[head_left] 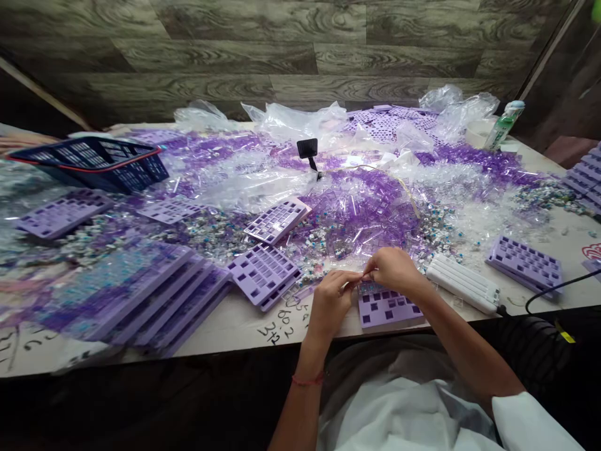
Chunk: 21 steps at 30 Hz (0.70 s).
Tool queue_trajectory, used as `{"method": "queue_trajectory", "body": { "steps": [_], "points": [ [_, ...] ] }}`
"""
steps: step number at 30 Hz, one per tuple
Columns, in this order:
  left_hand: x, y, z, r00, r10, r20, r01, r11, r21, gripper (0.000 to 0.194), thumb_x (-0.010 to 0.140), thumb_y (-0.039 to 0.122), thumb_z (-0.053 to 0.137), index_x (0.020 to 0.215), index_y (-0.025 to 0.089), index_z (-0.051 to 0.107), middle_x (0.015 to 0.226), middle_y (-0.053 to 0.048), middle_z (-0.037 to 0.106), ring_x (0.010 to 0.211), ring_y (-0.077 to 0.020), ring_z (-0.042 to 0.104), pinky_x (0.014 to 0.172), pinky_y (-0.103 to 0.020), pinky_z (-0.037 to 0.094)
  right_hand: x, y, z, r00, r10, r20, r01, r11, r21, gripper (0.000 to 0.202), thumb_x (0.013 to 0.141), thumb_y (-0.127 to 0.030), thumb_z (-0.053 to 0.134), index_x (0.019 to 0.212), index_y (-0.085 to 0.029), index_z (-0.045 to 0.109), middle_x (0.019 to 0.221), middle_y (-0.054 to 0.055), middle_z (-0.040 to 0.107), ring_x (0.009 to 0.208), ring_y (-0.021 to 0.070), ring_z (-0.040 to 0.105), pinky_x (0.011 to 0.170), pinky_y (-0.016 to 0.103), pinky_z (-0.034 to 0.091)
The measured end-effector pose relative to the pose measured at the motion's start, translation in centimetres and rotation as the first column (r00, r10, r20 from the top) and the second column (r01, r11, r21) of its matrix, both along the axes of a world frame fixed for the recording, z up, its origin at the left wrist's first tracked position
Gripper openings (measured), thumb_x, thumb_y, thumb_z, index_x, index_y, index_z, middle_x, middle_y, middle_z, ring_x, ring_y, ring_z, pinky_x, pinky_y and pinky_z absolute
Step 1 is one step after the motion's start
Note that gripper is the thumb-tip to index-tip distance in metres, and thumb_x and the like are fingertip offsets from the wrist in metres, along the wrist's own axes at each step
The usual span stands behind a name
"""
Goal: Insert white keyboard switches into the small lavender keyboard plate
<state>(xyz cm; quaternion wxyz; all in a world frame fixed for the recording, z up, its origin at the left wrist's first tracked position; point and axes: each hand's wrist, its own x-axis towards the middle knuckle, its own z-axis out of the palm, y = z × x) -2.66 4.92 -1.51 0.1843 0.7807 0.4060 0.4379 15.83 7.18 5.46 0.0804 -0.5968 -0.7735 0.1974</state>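
My left hand [334, 295] and my right hand [393, 269] meet fingertip to fingertip at the table's front edge. Both are closed in a pinch, and whatever sits between the fingers is too small to make out. Just below them lies a flat purple plate [392, 315] with square holes, a keyboard case by its look. Clear pieces show along its far edge, partly hidden by my right hand. Left of my left hand is a stack of similar purple plates [263, 272]. A white ribbed bar [462, 285] with a cable lies right of my right forearm.
Stacked purple plates [159, 313] stand at left, with another pair [524, 266] at right. Loose purple and clear pieces [361, 200] heap across the middle. A dark blue basket [103, 166], plastic bags [295, 122], a black scoop-like object [307, 149] and a green bottle [504, 125] are farther back.
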Motion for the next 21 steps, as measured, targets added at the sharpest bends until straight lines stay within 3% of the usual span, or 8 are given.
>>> {"method": "queue_trajectory", "body": {
  "steps": [4, 8, 12, 17, 21],
  "points": [
    [0.0, 0.0, 0.1, 0.999, 0.041, -0.006, -0.042, 0.998, -0.054, 0.022, 0.088, 0.007, 0.063, 0.093, 0.023, 0.076, 0.091, -0.003, 0.078, 0.089, -0.0196, 0.071, 0.08, -0.031, 0.055, -1.4, 0.0, 2.3, 0.973, 0.042, 0.228, -0.023, 0.996, -0.088, 0.018, 0.092, -0.034, 0.069, 0.104, -0.031, 0.082, 0.105, 0.005, 0.081, 0.108, 0.025, 0.073, 0.094, 0.033, 0.048],
    [0.2, 0.0, 0.8, 0.995, 0.081, -0.055, -0.088, 0.983, -0.16, 0.024, 0.084, 0.005, 0.064, 0.091, 0.024, 0.078, 0.09, -0.002, 0.078, 0.09, -0.0196, 0.071, 0.083, -0.03, 0.055, -2.4, 0.4, 3.4, 0.951, 0.084, 0.297, -0.051, 0.992, -0.117, 0.017, 0.09, -0.025, 0.07, 0.102, -0.024, 0.082, 0.109, 0.011, 0.079, 0.111, 0.0278, 0.071, 0.101, 0.038, 0.046],
    [0.8, 0.2, 2.3, 0.969, 0.14, -0.202, -0.196, 0.935, -0.294, 0.022, 0.082, 0.007, 0.065, 0.087, 0.023, 0.079, 0.09, -0.003, 0.078, 0.091, -0.0204, 0.072, 0.084, -0.03, 0.054, -2.8, 0.4, 3.7, 0.926, 0.158, 0.342, -0.12, 0.984, -0.13, 0.02, 0.091, -0.02, 0.066, 0.105, -0.018, 0.08, 0.11, 0.016, 0.078, 0.112, 0.0284, 0.071, 0.099, 0.037, 0.047],
    [1.8, 1.3, 5.1, 0.875, 0.049, -0.482, -0.25, 0.898, -0.363, 0.025, 0.08, 0.004, 0.059, 0.075, 0.021, 0.077, 0.084, -0.006, 0.078, 0.086, -0.0224, 0.072, 0.076, -0.029, 0.049, -3.1, 0.2, 3.7, 0.907, 0.211, 0.364, -0.175, 0.976, -0.13, 0.026, 0.094, -0.017, 0.058, 0.108, -0.017, 0.079, 0.115, 0.018, 0.076, 0.111, 0.028, 0.071, 0.092, 0.034, 0.05],
    [2.6, 2.7, 7.0, 0.73, -0.046, -0.682, -0.252, 0.91, -0.331, 0.023, 0.08, 0.009, 0.058, 0.078, 0.019, 0.079, 0.09, -0.011, 0.079, 0.089, -0.0278, 0.073, 0.08, -0.032, 0.05, -3.3, 0.9, 3.9, 0.901, 0.243, 0.359, -0.197, 0.967, -0.16, 0.024, 0.092, -0.018, 0.059, 0.102, -0.02, 0.08, 0.114, 0.013, 0.078, 0.108, 0.0285, 0.072, 0.084, 0.033, 0.052]
  ]
}}
